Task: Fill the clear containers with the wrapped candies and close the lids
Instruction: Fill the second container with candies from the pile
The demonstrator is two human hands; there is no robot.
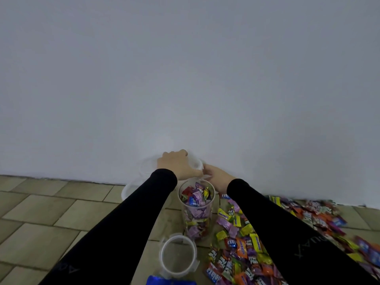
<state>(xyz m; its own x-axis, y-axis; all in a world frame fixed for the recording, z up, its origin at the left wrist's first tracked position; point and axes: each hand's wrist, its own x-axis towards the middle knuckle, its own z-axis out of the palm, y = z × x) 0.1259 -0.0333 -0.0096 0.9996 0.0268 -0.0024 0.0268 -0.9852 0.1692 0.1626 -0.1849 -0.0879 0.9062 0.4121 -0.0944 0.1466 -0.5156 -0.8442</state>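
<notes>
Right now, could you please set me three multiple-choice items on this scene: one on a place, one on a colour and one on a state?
1. Where do the loose candies lie?
A. On the floor tiles right of the tall container
B. On a shelf
C. In a bowl left of it

2. What colour are the sleeves?
A. White
B. Black
C. Red

3. What state is the tall container in?
A. Lidded and empty
B. Tipped over
C. Upright, open-topped, holding candies

Answers:
1 A: the wrappers are spread over the tiles to its right.
2 B: both forearms are in black.
3 C: its rim is uncovered and candies fill it, while the left hand and right hand handle pale, blurred plastic items behind it, by the wall.
</notes>
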